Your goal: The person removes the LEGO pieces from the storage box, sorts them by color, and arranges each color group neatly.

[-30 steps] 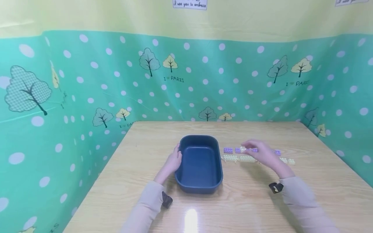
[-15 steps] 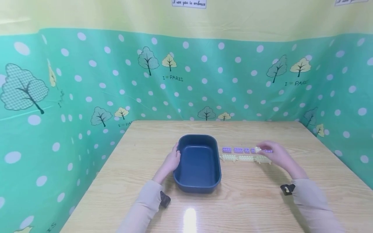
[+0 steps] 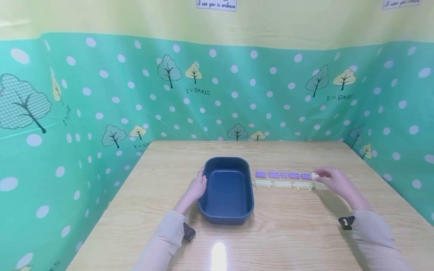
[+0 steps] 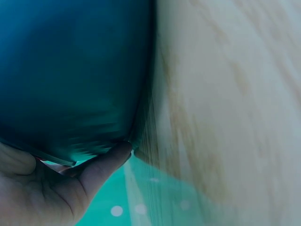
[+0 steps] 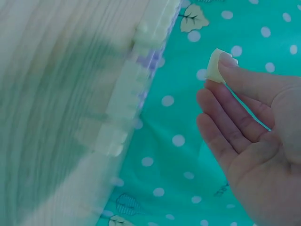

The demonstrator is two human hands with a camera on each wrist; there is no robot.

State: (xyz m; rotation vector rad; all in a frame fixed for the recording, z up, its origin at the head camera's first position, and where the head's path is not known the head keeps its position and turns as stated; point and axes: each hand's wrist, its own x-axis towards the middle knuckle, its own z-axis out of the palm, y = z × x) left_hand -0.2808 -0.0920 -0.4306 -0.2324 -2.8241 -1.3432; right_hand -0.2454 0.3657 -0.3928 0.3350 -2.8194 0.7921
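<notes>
A dark blue rectangular tub [image 3: 226, 219] stands on the table, and my left hand [image 3: 198, 186] grips its left rim. In the left wrist view, the thumb [image 4: 106, 168] of that hand lies along the tub's wall. Between thumb and fingertips, my right hand [image 3: 339, 183] pinches a small pale yellow building brick [image 5: 215, 67]. It is held above the table, near the right end of two rows of bricks. Purple bricks [image 3: 274, 174] form the back row; pale yellow bricks [image 3: 282, 184] form the front row. The right hand partly covers the rows' right ends.
The rows lie just right of the tub on a wooden table [image 3: 291, 233]. A green dotted curtain [image 3: 217, 101] hangs behind the table and along both sides. Each wrist carries a small black device [image 3: 346, 223].
My right hand has moved rightward along the rows with the pale yellow brick, uncovering more purple and yellow bricks. My left hand stays on the tub, while the head view has shifted slightly.
</notes>
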